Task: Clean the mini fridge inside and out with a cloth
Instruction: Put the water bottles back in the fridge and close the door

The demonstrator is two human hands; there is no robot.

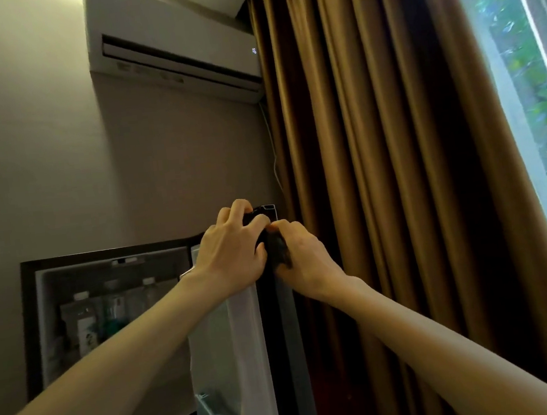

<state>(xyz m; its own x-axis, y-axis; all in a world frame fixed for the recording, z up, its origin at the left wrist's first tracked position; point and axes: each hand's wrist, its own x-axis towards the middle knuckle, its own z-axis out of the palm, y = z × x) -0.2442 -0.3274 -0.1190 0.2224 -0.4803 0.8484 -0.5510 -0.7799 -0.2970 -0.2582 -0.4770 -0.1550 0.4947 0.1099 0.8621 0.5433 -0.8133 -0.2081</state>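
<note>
Wiping the top corner of the open fridge door (237, 348) is the step in hand, as I judge it. Your left hand (233, 256) is curled over the door's top edge, fingers bent and pressed on something dark; your right hand (302, 258) is closed round a dark cloth (280, 252), pinching it against the door's outer edge. Both hands touch each other at the corner, just beside the brown curtain (379, 161).

The mini fridge (105, 294) stands left of the door, open, w/ bottles (85, 317) and packets inside, in front of the wall.

To do it well: let the left hand only steady the door, so it does not swing, and let the right hand move the cloth along the top edge, then down the dark gasket strip (275, 343). Keep the cloth flat, not bunched, and go into the corner where dirt collects. The inside looks not emptied yet, imo, so shelves come later.

Writing: the air conditioner (179, 54) shows a small lit display at its right end, approx two digits, too blurred to read. Labels on the bottles cannot be read; one packet perhaps shows a "2".
</note>
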